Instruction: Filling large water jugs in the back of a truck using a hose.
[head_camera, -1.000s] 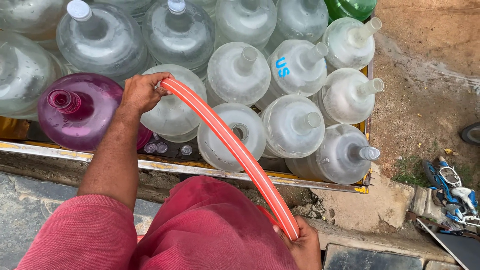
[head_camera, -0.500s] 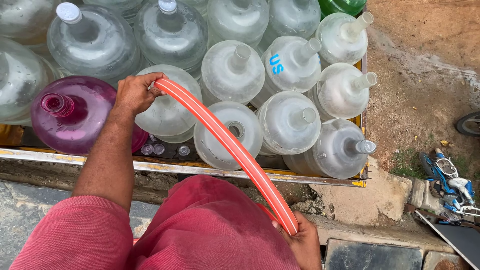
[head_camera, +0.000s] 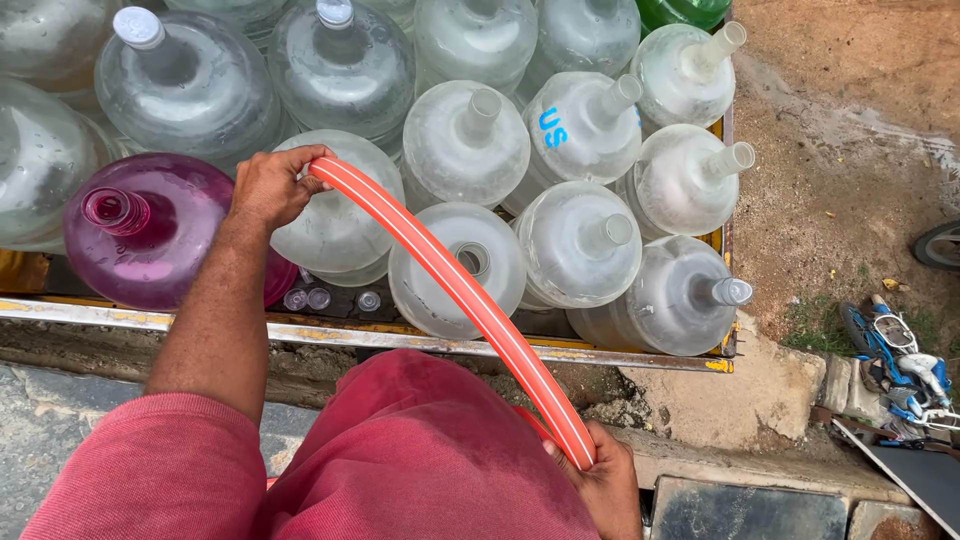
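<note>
Your left hand (head_camera: 268, 187), closed round the orange hose (head_camera: 455, 290), has held its end over the clear jug (head_camera: 335, 215) beside the purple jug (head_camera: 150, 230); right hand (head_camera: 600, 485) grips the hose lower down, so nothing has shifted.

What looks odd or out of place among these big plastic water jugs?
Most jugs are clear; one magenta translucent jug stands at the left edge and a green one at the top. The left hand holds the orange striped hose over a clear jug. No spill shows.

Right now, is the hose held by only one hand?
No, the left hand grips the orange hose at its upper end over the jugs, and the right hand grips it lower down.
</note>
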